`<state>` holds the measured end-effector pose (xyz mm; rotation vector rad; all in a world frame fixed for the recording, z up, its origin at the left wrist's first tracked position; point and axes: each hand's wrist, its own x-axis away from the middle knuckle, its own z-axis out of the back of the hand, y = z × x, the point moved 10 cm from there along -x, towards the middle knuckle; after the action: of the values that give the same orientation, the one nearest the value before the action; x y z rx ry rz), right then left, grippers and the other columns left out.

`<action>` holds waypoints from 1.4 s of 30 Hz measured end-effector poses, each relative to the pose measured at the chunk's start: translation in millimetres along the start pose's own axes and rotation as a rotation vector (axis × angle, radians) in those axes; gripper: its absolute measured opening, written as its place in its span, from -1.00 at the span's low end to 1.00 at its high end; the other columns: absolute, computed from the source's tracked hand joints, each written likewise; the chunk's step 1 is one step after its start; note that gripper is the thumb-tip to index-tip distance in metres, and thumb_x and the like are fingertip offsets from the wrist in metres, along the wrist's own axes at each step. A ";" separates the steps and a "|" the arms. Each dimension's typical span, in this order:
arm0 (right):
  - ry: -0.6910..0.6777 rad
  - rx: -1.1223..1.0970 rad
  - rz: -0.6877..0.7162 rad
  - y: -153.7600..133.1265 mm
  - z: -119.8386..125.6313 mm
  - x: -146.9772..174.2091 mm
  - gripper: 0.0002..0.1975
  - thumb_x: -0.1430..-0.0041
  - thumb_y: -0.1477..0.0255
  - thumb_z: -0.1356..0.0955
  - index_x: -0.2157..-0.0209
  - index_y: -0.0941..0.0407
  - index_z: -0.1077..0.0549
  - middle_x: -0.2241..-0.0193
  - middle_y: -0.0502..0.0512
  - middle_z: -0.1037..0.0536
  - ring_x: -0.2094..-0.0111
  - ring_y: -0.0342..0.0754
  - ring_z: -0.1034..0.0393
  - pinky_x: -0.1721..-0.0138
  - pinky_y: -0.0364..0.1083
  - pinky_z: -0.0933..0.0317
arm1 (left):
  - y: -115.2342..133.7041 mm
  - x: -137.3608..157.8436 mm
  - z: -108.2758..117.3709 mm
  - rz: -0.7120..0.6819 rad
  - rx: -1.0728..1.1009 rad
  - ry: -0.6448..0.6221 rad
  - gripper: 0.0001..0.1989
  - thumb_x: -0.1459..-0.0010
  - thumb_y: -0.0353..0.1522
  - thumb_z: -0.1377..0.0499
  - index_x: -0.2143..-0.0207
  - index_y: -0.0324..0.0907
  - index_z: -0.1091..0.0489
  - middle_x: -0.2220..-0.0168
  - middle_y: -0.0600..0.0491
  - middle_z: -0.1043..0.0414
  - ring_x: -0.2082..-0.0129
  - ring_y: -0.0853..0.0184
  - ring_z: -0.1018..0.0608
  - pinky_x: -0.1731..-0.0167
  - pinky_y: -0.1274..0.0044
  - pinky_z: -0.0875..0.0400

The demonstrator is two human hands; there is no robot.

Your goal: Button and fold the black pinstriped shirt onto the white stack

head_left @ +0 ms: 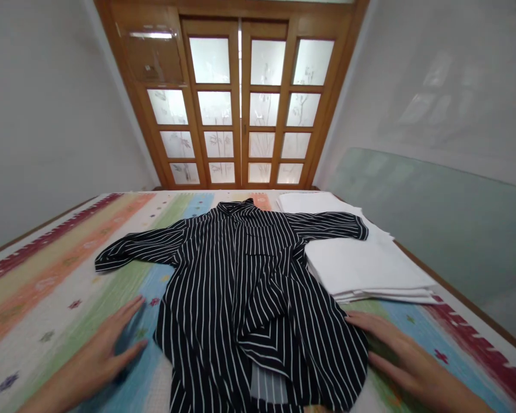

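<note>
A black shirt with white stripes (pixel 215 287) lies front side up, its collar at the far end and both sleeves spread outward. The right front panel is rumpled, and its lower hem is partly turned up, showing the inside. Left of the shirt, my left hand (pixel 107 350) hovers or rests with thumb and fingers apart, a small gap from the fabric. My right hand (pixel 391 353) is at the shirt's lower right edge. Its fingers are spread, and the fingertips reach the cloth; whether they press on it I cannot tell.
A stack of folded white cloths (pixel 361 267) sits on the right, partly under the shirt's sleeve. Beneath everything is a striped, flower-patterned cover (pixel 81 281). Walls flank both sides, with a pale green panel (pixel 430 212) at right. Wooden doors with glass panes (pixel 245 97) stand beyond.
</note>
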<state>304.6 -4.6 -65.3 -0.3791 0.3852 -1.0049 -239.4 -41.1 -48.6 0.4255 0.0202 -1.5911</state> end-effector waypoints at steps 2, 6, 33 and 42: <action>-0.013 -0.012 0.015 -3.9 -2.9 -6.0 -0.57 -0.16 0.33 -0.33 -0.09 0.01 -0.43 -0.07 0.20 -0.46 -0.09 0.13 -0.34 -0.12 0.14 -0.25 | 19.1 32.6 -12.0 -0.052 -0.032 -0.093 -0.34 0.03 -0.03 -0.19 -0.16 0.04 -0.32 -0.17 0.00 -0.32 -0.12 0.03 -0.42 -0.02 0.26 -0.41; 0.040 -0.066 0.035 -17.4 2.2 -19.0 -0.73 -0.22 0.33 -0.29 0.10 0.02 -0.54 0.10 0.19 -0.56 0.05 0.08 -0.44 -0.01 0.06 -0.34 | 71.0 70.1 -29.9 -0.140 0.018 -0.133 -0.29 0.01 -0.09 -0.22 -0.23 0.15 -0.17 -0.23 0.03 -0.19 -0.21 -0.01 -0.29 -0.06 0.17 -0.36; 0.319 -0.274 -0.111 -23.8 34.1 -20.9 -0.72 -0.16 0.23 -0.29 0.18 0.10 -0.43 0.36 0.12 -0.49 0.33 -0.02 -0.42 0.27 -0.06 -0.36 | 82.9 49.8 63.2 0.236 0.323 0.315 -0.52 0.25 -0.43 0.02 0.23 0.02 -0.45 0.28 0.09 -0.53 0.25 0.18 -0.56 0.14 0.39 -0.46; 0.049 -0.001 -0.004 -51.8 -10.7 6.0 -0.58 -0.08 0.38 -0.33 -0.02 0.06 -0.43 0.00 0.22 -0.46 -0.06 0.11 -0.33 -0.09 0.09 -0.21 | 32.4 87.5 21.0 0.388 0.416 0.153 -0.46 0.38 -0.41 0.03 0.26 -0.01 -0.46 0.27 0.10 -0.59 0.26 0.15 -0.61 0.30 0.42 -0.52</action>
<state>264.3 -36.2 -50.8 -0.3566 0.4290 -1.0197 -213.9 -133.2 -45.8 0.8221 -0.2659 -1.1726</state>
